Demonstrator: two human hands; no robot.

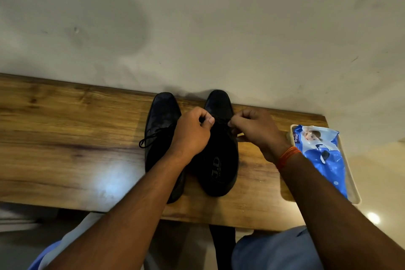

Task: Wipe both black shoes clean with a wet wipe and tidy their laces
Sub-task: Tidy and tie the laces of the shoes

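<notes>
Two black shoes stand side by side on a wooden bench, toes towards the wall. The left shoe has a tied lace whose loop hangs off its left side. Over the right shoe, my left hand and my right hand each pinch an end of its black lace at the tongue, fingers curled. The lace itself is mostly hidden between my fingers. No wet wipe is in either hand.
A blue and white pack of wet wipes lies in a clear tray at the bench's right end, just behind my right wrist. A pale wall rises directly behind the bench. My knees sit below the front edge.
</notes>
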